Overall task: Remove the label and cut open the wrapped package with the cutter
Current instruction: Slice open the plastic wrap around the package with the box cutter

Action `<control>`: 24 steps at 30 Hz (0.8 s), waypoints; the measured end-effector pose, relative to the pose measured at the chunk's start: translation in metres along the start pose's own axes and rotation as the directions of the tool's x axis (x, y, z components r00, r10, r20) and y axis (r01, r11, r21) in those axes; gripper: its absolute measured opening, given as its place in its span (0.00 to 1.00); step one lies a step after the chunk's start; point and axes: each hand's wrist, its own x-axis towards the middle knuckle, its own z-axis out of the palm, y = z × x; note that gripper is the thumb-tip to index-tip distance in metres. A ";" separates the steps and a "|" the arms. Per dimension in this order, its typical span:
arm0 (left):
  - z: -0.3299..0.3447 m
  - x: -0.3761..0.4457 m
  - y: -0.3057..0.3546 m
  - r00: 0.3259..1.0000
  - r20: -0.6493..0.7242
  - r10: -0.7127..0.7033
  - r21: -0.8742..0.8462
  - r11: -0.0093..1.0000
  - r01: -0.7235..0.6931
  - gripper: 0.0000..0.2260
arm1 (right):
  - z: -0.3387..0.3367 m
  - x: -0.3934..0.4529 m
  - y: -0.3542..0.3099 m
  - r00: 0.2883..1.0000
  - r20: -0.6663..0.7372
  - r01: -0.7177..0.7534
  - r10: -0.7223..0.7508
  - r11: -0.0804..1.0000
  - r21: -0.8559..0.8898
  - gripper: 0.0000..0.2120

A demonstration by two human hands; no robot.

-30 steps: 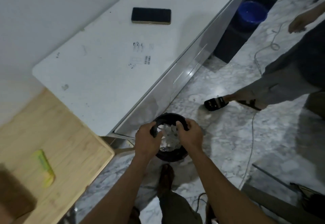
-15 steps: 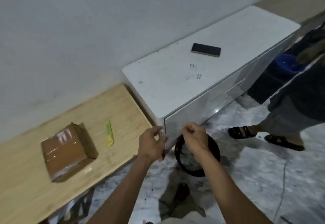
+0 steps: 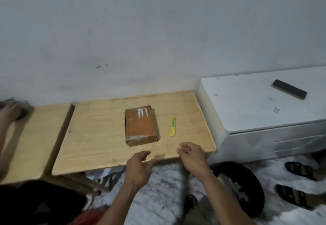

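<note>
dim, soft, motion-blurred edges

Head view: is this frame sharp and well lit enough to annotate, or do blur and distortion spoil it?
Head view: dim, flat indoor light, soft overall. The package and cutter are readable, with glare on the package's tape. Another person's hand at the left edge is motion-smeared. Wide-angle bowing bends the wooden table and white cabinet. Both hands, left and right, are slightly blurred.

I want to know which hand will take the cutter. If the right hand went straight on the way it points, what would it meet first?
Probably the cutter: the right hand hovers just short of it, though depth is unclear.
</note>
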 end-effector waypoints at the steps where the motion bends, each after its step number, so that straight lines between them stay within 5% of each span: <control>1: -0.006 0.001 -0.008 0.999 -0.022 -0.023 -0.004 1.000 0.023 0.19 | 0.009 0.003 -0.006 1.000 0.002 0.002 -0.002 1.000 -0.013 0.14; 16: -0.036 0.139 -0.027 0.975 -0.179 -0.134 0.106 0.982 0.155 0.21 | 0.073 0.162 -0.047 0.983 -0.177 -0.061 0.040 0.992 -0.113 0.16; 24: -0.006 0.205 -0.036 0.944 -0.203 -0.260 0.131 0.948 0.289 0.37 | 0.077 0.227 -0.026 0.957 -0.240 -0.224 0.165 0.943 -0.247 0.14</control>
